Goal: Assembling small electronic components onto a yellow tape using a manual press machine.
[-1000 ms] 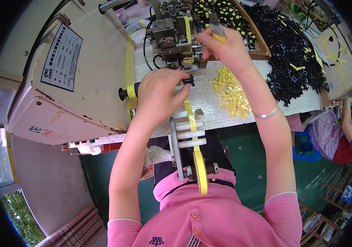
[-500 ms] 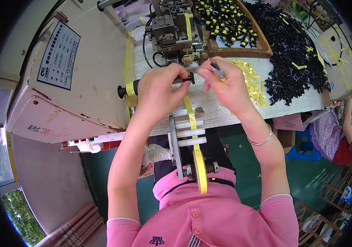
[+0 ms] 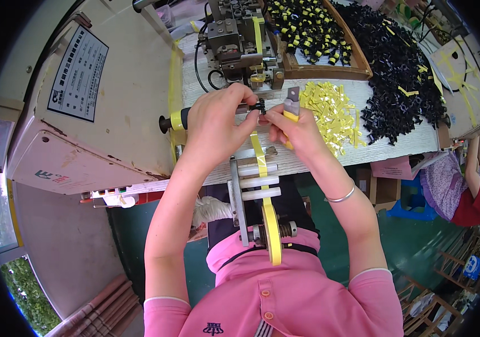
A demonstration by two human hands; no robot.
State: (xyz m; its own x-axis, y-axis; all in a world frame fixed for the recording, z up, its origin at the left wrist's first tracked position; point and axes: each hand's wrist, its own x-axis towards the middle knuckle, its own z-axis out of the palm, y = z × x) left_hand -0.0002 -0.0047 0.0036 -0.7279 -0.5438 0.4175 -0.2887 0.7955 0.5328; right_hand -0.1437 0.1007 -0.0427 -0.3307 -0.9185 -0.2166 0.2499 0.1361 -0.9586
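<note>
My left hand [image 3: 217, 121] pinches a small black plastic part [image 3: 259, 106] between thumb and forefinger. Against its far end rest the fingertips of my right hand [image 3: 302, 132], pinched together. A utility knife [image 3: 291, 112] with a yellow handle and grey metal end is tucked in that same hand, its metal end pointing up and away. Just beyond my hands stands a small metal machine [image 3: 240, 53] with a yellow tape strip running into it. Below them, the yellow tape [image 3: 259, 149] passes over white rollers [image 3: 259, 181] from a tape reel [image 3: 273, 233] close to my waist.
Cut yellow tape pieces [image 3: 330, 115] lie heaped right of my right hand. Behind them sits a wooden tray [image 3: 330, 72] of black parts with yellow bands. Loose black parts [image 3: 400, 73] form a large pile farther right. A beige cabinet [image 3: 111, 129] stands at left; another person [image 3: 459, 185] is at far right.
My right hand has moved down and slightly left, its fingertips now meeting the black part. The knife has turned so its metal end points upward. My left hand stays in place.
</note>
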